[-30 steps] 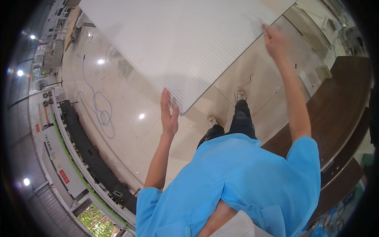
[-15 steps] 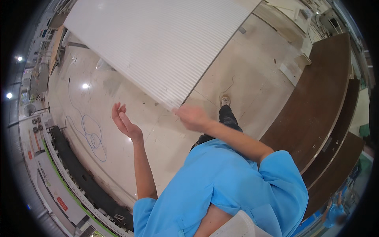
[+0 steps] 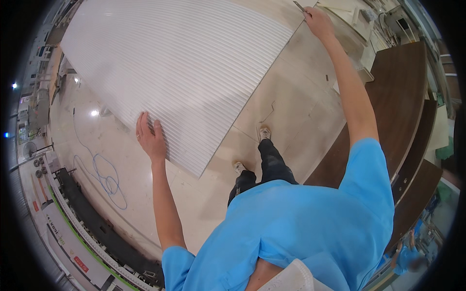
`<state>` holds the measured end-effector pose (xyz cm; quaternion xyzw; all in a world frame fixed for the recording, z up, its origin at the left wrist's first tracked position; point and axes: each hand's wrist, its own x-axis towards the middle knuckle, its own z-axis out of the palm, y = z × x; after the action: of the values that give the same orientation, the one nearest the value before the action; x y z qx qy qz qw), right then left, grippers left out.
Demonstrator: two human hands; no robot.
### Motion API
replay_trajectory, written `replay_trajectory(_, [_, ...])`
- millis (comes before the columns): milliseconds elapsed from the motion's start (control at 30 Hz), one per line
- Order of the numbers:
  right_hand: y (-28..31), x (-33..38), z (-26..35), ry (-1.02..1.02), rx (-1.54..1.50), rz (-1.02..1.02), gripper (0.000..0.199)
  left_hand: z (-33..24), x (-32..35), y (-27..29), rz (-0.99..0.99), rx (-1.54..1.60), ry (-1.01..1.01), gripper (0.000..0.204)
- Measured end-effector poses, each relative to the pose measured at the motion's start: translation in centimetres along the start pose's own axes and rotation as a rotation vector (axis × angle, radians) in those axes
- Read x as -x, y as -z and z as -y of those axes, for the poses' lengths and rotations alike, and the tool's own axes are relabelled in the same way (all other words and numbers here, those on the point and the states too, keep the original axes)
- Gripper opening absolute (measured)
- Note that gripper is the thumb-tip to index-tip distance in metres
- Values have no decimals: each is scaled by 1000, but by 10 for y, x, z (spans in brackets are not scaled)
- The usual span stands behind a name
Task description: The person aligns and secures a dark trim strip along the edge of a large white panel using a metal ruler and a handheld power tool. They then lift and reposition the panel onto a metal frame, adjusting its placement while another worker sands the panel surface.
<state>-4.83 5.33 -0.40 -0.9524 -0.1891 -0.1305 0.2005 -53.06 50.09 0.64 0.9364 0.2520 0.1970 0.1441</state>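
A large white ribbed panel (image 3: 194,72) slants across the upper half of the head view, above a glossy beige floor. My left hand (image 3: 150,138) lies on its near edge, fingers spread on top and the thumb at the rim. My right hand (image 3: 318,19) reaches far up and is closed at the panel's far right corner. A thin grey strip (image 3: 298,6) sticks out beyond that fist; I cannot tell what it is. Below are my blue shirt, dark trousers and shoes.
Dark brown boards (image 3: 403,97) lie stacked along the right. A blue cable (image 3: 104,177) loops on the floor at left, beside a long black machine bed (image 3: 87,218). Another person in blue (image 3: 405,254) is at the lower right rim.
Half a second ago both hands were off the panel, the right arm swinging low across my front. Now the left hand is back on the near edge and the right at the far corner.
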Motion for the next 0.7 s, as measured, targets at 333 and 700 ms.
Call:
replay_trajectory(333, [7,198,170,566,-300,200,34,-2,-2,4,24,14,24,48])
replay_trajectory(700, [-4,110,89,286,-133,14,26,1,-1,1,10,36,0,48])
